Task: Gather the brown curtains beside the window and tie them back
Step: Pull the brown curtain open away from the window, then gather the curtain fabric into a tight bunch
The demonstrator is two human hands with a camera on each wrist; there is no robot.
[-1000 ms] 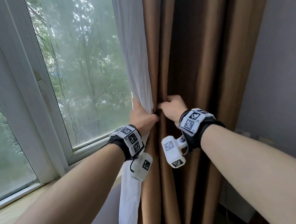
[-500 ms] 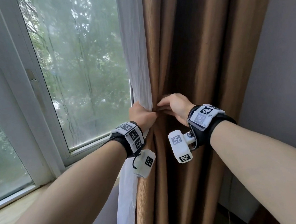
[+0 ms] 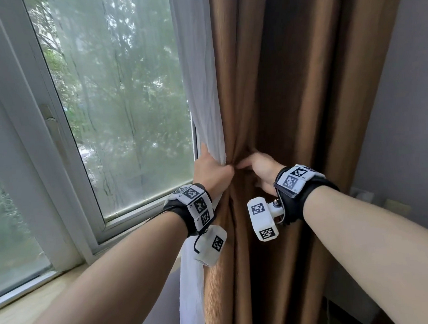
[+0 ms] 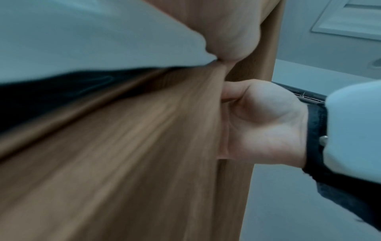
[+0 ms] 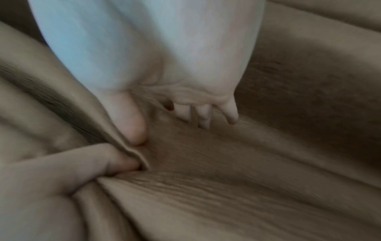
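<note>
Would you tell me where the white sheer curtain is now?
Head view, centre-left: the white sheer curtain hangs between window and brown curtains, gripped by the left hand.

Soft daylight comes through the window (image 3: pixel 120 104) on the left; curtain (image 3: pixel 290 83) folds to the right lie in shadow. Both wrist views are dim, blurred; the head view bows at its edges.

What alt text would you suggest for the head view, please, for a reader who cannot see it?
Two bare hands gather a brown curtain beside a window: the left hand grips its edge with a white sheer curtain, while the right hand presses into the brown folds. Both wrists wear black bands with marker tags.
</note>
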